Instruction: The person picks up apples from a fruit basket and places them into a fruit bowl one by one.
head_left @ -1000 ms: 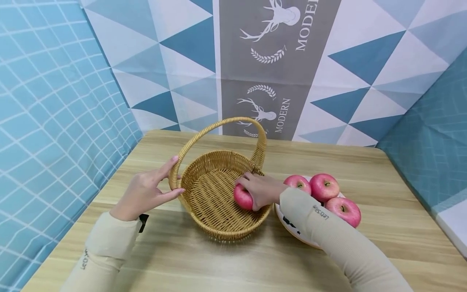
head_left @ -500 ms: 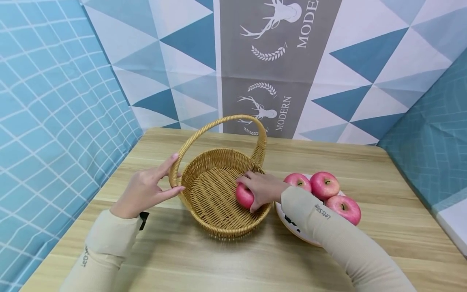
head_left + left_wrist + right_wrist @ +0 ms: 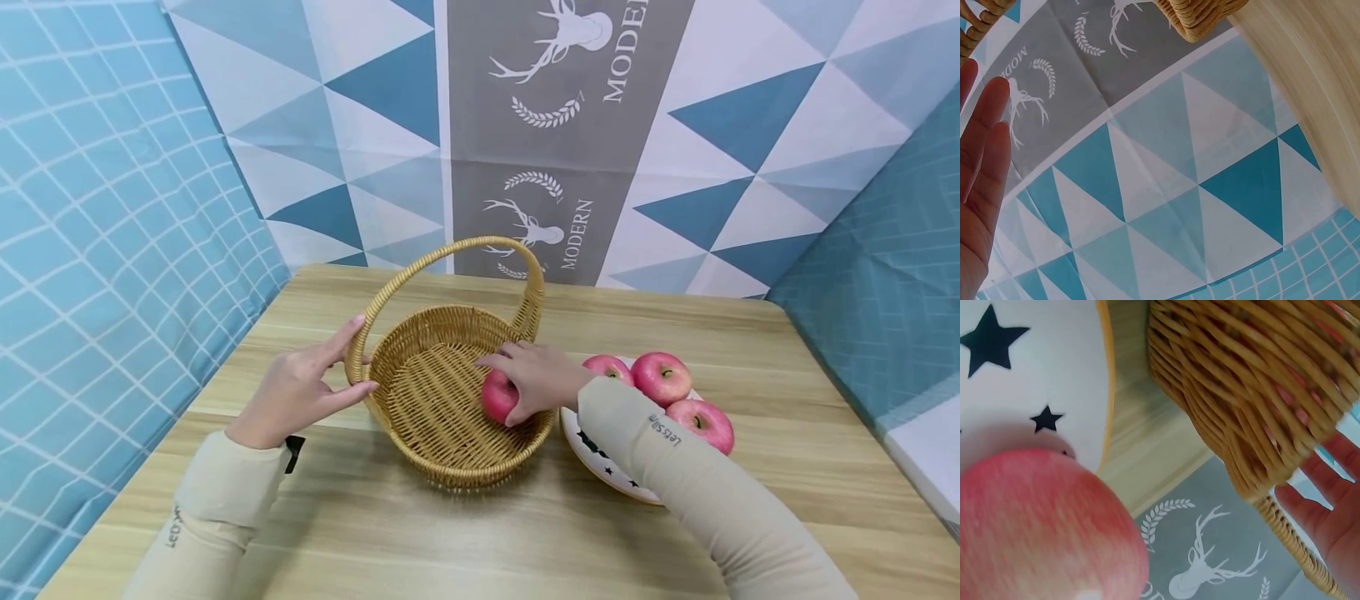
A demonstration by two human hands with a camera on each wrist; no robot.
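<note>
A round wicker basket with a tall arched handle stands mid-table. My left hand holds it at the handle's left base, thumb on the rim and index finger along the handle. In the left wrist view, fingers of that hand show below the handle. Inside the basket, against its right side, lies a pink-red apple. My right hand reaches over the rim beside this apple, fingers loosened and spread, thumb close to its front. Through the weave, the right wrist view shows bits of red.
Right of the basket, a white plate with black stars bears several apples, partly covered by the right sleeve. One apple looms close in the right wrist view. A patterned backdrop rises behind the wooden table.
My right hand's fingers have loosened and lifted off the apple, which now rests in the basket's right side after a slight shift. The left hand has stayed at the handle.
</note>
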